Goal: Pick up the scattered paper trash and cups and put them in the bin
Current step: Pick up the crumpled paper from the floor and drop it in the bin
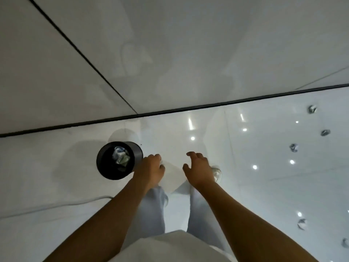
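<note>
Both hands empty: left hand [151,167] loosely curled beside the black bin [137,154], right hand [200,169] spread, free for the crumpled scraps [294,147] scattered far right.

Black bin [120,168], crumpled paper [120,156] inside

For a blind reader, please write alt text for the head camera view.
Two empty hands, left and right, reach over a glossy white floor beside a black bin holding crumpled paper. Several crumpled pieces lie scattered at right.
</note>
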`<state>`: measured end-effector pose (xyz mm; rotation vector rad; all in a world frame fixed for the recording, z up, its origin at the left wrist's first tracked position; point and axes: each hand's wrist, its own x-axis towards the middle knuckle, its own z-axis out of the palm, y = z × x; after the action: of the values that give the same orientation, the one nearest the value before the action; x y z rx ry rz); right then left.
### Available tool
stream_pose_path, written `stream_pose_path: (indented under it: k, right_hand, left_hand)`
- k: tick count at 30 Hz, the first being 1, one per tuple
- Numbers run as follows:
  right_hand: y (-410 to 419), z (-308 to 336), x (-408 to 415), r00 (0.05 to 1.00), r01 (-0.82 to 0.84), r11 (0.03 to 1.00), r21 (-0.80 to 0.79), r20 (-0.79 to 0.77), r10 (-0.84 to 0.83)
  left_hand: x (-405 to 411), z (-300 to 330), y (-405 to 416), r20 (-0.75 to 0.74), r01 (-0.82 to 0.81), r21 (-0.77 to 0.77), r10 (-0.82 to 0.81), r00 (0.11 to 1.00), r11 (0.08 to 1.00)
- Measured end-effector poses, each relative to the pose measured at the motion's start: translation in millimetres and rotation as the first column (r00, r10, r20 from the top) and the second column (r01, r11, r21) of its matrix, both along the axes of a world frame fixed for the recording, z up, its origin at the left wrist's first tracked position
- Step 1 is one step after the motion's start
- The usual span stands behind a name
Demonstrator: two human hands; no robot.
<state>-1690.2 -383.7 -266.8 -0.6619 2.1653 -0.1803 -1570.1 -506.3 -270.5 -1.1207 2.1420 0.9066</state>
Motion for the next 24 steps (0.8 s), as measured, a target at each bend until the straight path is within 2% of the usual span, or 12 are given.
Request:
stream_pose_path:
  k: [6,12,18,24]
  right_hand:
    - [93.5,-2.3,-109.9,0.986,0.164,0.986,0.035,-0.001,-0.164]
    - [192.6,-11.3,-215.5,0.934,0.358,0.93,0.082,-0.024,-0.357]
    - [257.2,-14.3,-284.5,0.836,0.549,0.832,0.083,-0.048,-0.547]
    - [281.0,-13.6,-330.1,0.694,0.719,0.691,0.071,-0.027,-0.72]
  left_hand:
    - [-123.3,3.3,71.5,0.061,0.237,0.025,-0.239,0.969,0.971]
    - [-256.1,-5.2,144.1,0.03,0.435,0.05,-0.437,0.899,0.899]
    - [-363.9,-10.3,185.7,0.019,0.588,0.054,-0.589,0.808,0.807]
    - [-449.5,-12.8,204.4,0.043,0.724,0.063,-0.726,0.686,0.687]
